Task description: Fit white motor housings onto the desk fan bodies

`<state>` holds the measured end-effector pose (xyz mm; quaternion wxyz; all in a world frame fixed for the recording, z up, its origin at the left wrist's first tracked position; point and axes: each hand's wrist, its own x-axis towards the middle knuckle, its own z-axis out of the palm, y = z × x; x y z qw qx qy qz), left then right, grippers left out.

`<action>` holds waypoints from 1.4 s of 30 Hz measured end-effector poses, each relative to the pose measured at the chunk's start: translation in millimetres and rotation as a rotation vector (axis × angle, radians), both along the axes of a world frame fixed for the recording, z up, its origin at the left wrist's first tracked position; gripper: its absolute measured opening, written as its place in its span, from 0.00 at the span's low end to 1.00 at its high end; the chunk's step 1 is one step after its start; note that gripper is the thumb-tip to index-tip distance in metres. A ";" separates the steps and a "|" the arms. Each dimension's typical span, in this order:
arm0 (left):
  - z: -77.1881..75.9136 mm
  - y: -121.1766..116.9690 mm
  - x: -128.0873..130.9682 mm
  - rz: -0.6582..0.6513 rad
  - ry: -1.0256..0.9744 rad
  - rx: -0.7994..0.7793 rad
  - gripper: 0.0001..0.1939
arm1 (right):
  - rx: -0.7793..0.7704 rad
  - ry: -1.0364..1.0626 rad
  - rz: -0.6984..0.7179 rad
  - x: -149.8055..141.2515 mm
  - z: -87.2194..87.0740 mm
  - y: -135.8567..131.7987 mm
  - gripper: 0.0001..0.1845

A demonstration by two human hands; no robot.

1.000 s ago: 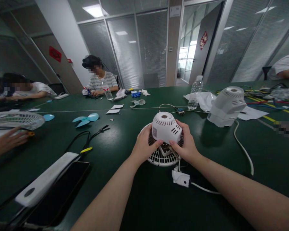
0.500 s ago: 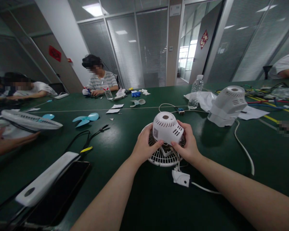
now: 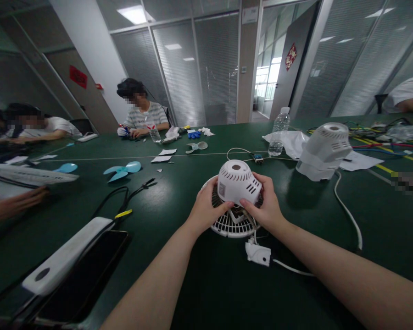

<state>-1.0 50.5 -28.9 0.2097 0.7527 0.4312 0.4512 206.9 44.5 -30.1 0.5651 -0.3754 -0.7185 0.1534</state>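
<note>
Between my two hands is a white fan motor cover [image 3: 239, 182] with vent slots and a small printed code on its side. My left hand [image 3: 206, 206] grips its left side, thumb along the lower front edge. My right hand [image 3: 266, 201] wraps its right side, with the thumb at the lower edge too. Below the cover lies a round white fan grille [image 3: 232, 229], face down on the table, with metal motor parts partly showing. Wires run from there to a small white switch box [image 3: 258, 254] with a cable, just in front of the grille.
A second white fan housing [image 3: 325, 151] stands to the right, near a water bottle [image 3: 278, 133]. Blue fan blades [image 3: 122, 170] lie left of centre. A white power bank-like device [image 3: 67, 256] and a phone [image 3: 86, 279] lie front left. Another person's hand [image 3: 17, 206] holds a grille.
My right thumb has shifted slightly left along the cover's lower edge. At far left, the other person's hand and grille have moved further left.
</note>
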 end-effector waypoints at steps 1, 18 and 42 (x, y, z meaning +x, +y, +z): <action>0.3 0.0 0.2 -0.004 -0.011 -0.002 0.39 | 0.007 -0.002 -0.011 -0.6 -0.2 -0.2 0.39; -0.5 -0.7 -0.2 0.006 -0.017 -0.014 0.40 | 0.081 -0.044 -0.021 -1.0 4.7 -5.0 0.39; -10.5 3.5 -6.1 -0.100 -0.014 0.049 0.35 | 0.105 0.086 0.084 5.4 2.9 -1.4 0.26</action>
